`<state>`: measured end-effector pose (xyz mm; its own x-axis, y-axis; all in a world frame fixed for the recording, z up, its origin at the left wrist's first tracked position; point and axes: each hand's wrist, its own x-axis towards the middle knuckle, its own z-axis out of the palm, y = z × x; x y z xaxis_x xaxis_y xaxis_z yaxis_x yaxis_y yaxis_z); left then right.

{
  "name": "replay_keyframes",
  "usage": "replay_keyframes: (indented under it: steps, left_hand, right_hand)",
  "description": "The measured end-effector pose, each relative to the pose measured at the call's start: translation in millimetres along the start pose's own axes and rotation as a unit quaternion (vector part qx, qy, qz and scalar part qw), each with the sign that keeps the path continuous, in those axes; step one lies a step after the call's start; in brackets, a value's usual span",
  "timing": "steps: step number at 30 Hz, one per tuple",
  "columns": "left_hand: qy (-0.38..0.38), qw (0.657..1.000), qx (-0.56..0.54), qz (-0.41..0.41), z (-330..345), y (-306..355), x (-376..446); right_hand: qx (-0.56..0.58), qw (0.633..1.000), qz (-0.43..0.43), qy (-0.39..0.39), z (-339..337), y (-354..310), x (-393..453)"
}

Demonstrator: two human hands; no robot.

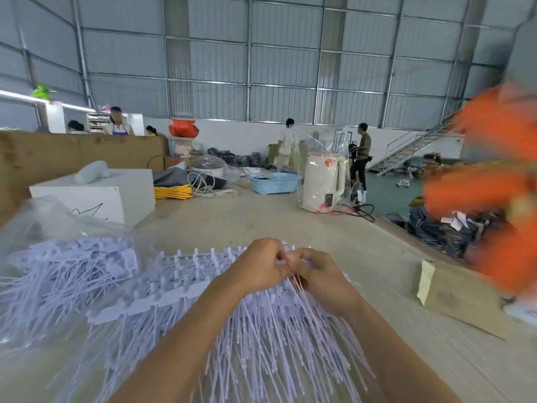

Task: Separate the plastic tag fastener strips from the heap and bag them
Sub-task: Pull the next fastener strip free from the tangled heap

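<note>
Working across a wide worktop (290, 216), with the heap (247, 330) of white fastener strips at 6 o'clock and a clear bag (58, 257) of them at 9. Left hand (258, 266) and right hand (319, 277) both pinch one strip's top. Tugging hard could snarl the tangled tails, I reckon. No readable writing anywhere.

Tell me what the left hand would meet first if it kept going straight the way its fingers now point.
The left hand points rightward, so it would almost at once meet the right hand, which faces it over the white fastener strips they both pinch. Their fingertips look nearly touching, though depth is hard to judge.
</note>
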<state>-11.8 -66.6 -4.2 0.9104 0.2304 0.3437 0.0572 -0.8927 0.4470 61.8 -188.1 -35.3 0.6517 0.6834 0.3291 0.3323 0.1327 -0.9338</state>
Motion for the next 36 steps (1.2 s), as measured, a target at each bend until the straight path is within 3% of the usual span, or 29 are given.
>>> replay_keyframes:
  steps: [4,10,15,25,32,36]
  left_hand:
    - [-0.058,0.997,0.047,0.001,-4,-1,0]
    - [0.015,0.983,0.174,0.046,-7,-2,-3]
    - [0.014,0.97,0.223,0.094,-5,0,-6]
    - [-0.007,0.976,0.173,0.133,-4,-6,-8]
    - [-0.042,0.99,0.034,0.129,-5,-14,-7]
    - [-0.03,0.987,-0.126,0.095,-5,-16,-8]
  right_hand:
    - [0.044,0.998,0.024,0.03,-7,3,-1]
    - [0.048,0.996,0.032,0.069,-5,0,0]
    - [0.036,0.996,0.005,0.078,-5,-1,-1]
    - [-0.039,0.991,-0.103,0.079,-7,3,-2]
    - [-0.069,0.987,-0.135,0.049,-6,1,-3]
    - [-0.022,0.987,-0.147,0.056,-9,1,-3]
